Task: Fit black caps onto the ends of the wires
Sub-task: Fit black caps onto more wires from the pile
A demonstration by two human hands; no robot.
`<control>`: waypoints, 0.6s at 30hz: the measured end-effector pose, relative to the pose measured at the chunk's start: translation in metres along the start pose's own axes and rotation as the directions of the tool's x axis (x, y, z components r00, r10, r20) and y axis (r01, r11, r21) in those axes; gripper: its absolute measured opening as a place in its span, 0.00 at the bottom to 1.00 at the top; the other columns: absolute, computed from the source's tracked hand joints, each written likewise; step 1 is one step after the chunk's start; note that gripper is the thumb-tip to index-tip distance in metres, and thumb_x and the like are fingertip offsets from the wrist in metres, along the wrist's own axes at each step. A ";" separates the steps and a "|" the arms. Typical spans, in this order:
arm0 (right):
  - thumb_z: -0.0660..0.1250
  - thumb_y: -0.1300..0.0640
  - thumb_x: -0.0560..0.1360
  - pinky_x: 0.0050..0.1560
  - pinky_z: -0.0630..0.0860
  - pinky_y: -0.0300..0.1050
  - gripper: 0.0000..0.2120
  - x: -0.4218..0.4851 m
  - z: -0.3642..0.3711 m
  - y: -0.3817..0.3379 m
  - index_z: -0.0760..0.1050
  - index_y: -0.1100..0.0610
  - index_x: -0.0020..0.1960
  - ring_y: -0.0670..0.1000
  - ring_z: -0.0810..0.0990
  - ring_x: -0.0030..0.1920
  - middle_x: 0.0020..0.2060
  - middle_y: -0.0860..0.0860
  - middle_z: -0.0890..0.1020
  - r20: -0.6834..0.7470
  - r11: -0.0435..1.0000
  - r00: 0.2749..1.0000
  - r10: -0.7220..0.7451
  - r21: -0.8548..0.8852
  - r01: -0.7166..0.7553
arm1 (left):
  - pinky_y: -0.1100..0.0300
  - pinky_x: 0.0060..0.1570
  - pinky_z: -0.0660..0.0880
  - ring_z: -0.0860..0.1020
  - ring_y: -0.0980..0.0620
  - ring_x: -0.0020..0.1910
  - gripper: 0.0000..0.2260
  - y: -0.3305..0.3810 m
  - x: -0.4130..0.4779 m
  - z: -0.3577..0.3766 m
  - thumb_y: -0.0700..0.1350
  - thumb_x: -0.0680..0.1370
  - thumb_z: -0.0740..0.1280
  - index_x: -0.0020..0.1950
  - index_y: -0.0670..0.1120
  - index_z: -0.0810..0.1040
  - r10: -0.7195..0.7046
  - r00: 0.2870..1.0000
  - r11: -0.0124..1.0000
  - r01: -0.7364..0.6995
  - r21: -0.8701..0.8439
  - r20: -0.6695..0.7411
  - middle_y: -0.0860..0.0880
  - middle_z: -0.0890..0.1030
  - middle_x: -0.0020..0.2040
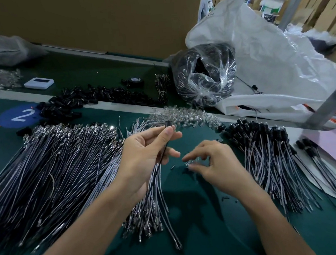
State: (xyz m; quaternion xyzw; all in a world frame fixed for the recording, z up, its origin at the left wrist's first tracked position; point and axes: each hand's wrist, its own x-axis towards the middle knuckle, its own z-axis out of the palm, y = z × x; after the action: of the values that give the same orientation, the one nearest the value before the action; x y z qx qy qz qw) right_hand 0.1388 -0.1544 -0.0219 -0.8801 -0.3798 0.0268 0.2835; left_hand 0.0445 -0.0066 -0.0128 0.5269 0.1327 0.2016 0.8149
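My left hand point(145, 155) holds a black-and-white wire point(159, 175) upright, thumb and fingers pinched just below a black cap point(168, 124) sitting on its top end. My right hand point(213, 164) hovers low over the green mat, its fingertips pinching a small clear piece point(190, 162). A big heap of uncapped wires point(55, 167) with metal terminals lies on the left. Capped wires point(266, 151) fan out on the right. Loose black caps point(91, 98) are piled at the back.
Clear plastic pieces point(184, 115) lie scattered behind my hands. A clear bag of black parts point(205, 73) and a large white sack point(269, 61) stand at the back right. A white device point(39, 83), a tape roll point(134, 81) and a metal post point(331, 100) are nearby.
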 end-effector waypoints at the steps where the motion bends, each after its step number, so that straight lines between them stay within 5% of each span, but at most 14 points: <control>1: 0.75 0.60 0.72 0.46 0.65 0.33 0.10 -0.001 0.002 -0.001 0.85 0.49 0.51 0.43 0.72 0.42 0.43 0.46 0.79 0.015 1.000 1.000 -0.007 -0.029 0.008 | 0.68 0.25 0.70 0.80 0.55 0.27 0.16 0.000 0.000 -0.001 0.47 0.70 0.70 0.53 0.40 0.81 -0.004 1.000 1.000 0.004 0.022 -0.001 0.46 0.87 0.46; 12: 0.70 0.68 0.72 0.48 0.72 0.44 0.09 -0.001 -0.002 0.005 0.80 0.54 0.42 0.46 0.73 0.43 0.41 0.46 0.76 0.038 0.993 0.999 -0.001 -0.115 0.005 | 0.68 0.26 0.70 0.81 0.54 0.28 0.17 0.000 -0.002 0.002 0.47 0.69 0.71 0.53 0.39 0.80 -0.001 1.000 0.993 -0.001 0.119 0.010 0.47 0.87 0.44; 15: 0.69 0.69 0.73 0.47 0.70 0.41 0.12 -0.001 0.000 0.005 0.78 0.52 0.47 0.41 0.71 0.43 0.43 0.47 0.77 -0.001 0.994 0.999 -0.049 -0.096 0.049 | 0.68 0.26 0.71 0.81 0.53 0.29 0.16 0.000 -0.003 0.001 0.47 0.69 0.71 0.53 0.40 0.80 0.004 1.000 0.991 -0.006 0.132 0.018 0.47 0.87 0.44; 18: 0.67 0.68 0.75 0.52 0.72 0.44 0.15 -0.001 0.003 0.007 0.80 0.52 0.56 0.46 0.73 0.52 0.50 0.48 0.77 0.039 0.981 0.996 -0.083 -0.172 0.089 | 0.68 0.26 0.71 0.81 0.53 0.30 0.16 0.000 -0.003 0.000 0.47 0.68 0.71 0.53 0.41 0.80 0.009 1.000 0.990 -0.013 0.142 0.023 0.47 0.87 0.45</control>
State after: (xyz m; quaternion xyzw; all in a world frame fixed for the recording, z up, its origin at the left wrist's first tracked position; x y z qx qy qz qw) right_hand 0.1422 -0.1572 -0.0284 -0.8837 -0.4229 -0.0048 0.2006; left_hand 0.0421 -0.0083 -0.0131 0.5867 0.1349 0.1903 0.7755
